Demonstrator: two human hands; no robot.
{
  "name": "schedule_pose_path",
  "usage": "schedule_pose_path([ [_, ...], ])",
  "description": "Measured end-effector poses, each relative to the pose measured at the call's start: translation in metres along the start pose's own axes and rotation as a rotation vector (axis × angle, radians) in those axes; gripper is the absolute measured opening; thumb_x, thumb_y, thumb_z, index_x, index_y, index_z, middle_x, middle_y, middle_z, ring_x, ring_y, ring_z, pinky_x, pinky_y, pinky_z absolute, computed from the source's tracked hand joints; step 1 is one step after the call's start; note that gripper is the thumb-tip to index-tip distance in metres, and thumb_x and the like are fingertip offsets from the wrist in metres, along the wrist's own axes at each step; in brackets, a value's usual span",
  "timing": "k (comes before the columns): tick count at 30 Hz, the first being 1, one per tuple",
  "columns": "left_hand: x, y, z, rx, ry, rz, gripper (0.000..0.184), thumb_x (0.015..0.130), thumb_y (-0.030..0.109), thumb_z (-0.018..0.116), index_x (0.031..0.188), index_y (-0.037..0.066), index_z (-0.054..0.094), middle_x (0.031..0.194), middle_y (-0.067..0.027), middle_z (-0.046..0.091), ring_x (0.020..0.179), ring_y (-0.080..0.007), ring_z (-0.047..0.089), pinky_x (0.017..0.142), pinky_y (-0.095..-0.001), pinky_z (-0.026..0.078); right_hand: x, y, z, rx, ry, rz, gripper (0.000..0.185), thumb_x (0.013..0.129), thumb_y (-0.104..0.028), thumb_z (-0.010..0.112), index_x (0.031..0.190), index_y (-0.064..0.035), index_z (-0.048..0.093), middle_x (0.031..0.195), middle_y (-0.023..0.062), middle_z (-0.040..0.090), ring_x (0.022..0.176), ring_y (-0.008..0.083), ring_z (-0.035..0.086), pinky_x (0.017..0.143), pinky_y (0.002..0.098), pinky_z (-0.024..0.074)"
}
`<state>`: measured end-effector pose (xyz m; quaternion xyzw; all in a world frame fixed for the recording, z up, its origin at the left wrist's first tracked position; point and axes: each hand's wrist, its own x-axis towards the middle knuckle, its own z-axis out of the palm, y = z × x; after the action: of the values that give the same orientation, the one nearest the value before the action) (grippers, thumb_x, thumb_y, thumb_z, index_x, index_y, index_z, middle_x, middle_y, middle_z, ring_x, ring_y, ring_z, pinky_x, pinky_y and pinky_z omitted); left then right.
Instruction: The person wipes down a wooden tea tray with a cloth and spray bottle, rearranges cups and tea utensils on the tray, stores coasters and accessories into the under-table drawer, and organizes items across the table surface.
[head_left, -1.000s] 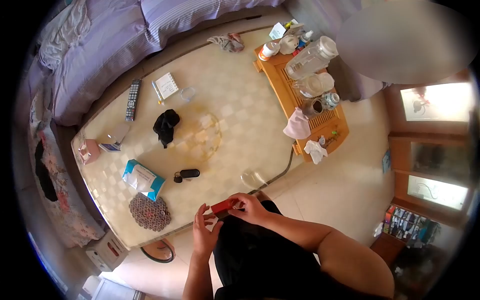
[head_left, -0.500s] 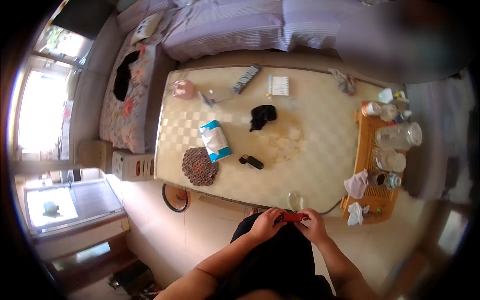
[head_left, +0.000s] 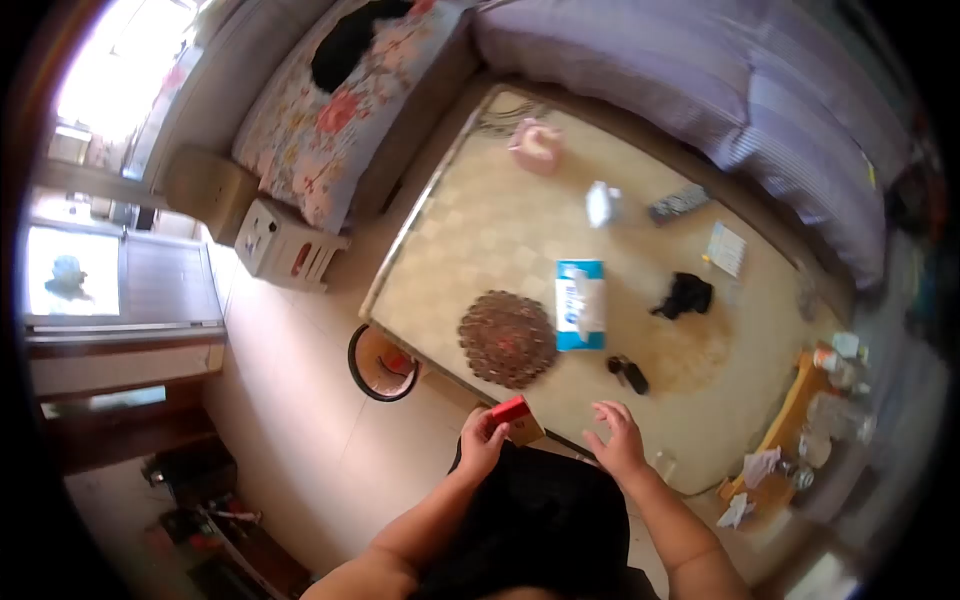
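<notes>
My left hand [head_left: 481,445] is closed around one end of a small red-and-gold box [head_left: 519,421], held just off the table's near edge. With its fingers apart and nothing in them, my right hand [head_left: 619,443] hovers over the edge of the table [head_left: 425,270]. Just past the box lies a round brown beaded mat [head_left: 507,340]. A blue-and-white pack of wipes [head_left: 580,305] rests beside the mat. Nearest my right hand on the tabletop is a black key fob [head_left: 629,375]. A clear glass [head_left: 664,463] stands to its right at the edge.
Farther back are a pink tissue box [head_left: 537,147], a remote control [head_left: 679,203], a white card [head_left: 726,249] and a black cloth-like bundle [head_left: 686,296]. A wooden tray [head_left: 790,400] with jars occupies the right end. On the floor stands a round bin [head_left: 383,365].
The view has turned towards the left. Both hands were on the red box together; my right hand has let go and moved away, while the left keeps the box.
</notes>
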<state>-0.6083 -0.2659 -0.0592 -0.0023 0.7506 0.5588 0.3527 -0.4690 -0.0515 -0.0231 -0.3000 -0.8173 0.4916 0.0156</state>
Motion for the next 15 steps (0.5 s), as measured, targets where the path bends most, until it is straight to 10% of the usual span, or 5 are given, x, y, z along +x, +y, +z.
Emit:
schedule_pose_path([
  [9,0.180,0.019,-0.264,0.087,0.454,0.146,0.024,0.093,0.003,0.052,0.115,-0.002,0.060,0.105,-0.0028,0.063,0.097,-0.0115,0.057,0.088,-0.0259,0.044,0.304,-0.058,0.230,-0.326,0.009,-0.256,0.050,0.084,-0.025,0.063,0.128,-0.0061,0.048,0.138,0.0203,0.038,0.125,0.0387,0.040,0.103,0.0441,0.0362],
  [15,0.285,0.014,-0.363,0.097,0.534,0.150,0.027,0.092,0.003,0.050,0.117,-0.002,0.058,0.109,-0.0099,0.058,0.101,-0.0194,0.056,0.089,-0.0293,0.043,0.529,-0.072,0.259,-0.732,0.115,-0.617,0.063,0.087,-0.038,0.055,0.139,-0.0087,0.036,0.147,0.0190,0.027,0.129,0.0400,0.034,0.108,0.0463,0.0276],
])
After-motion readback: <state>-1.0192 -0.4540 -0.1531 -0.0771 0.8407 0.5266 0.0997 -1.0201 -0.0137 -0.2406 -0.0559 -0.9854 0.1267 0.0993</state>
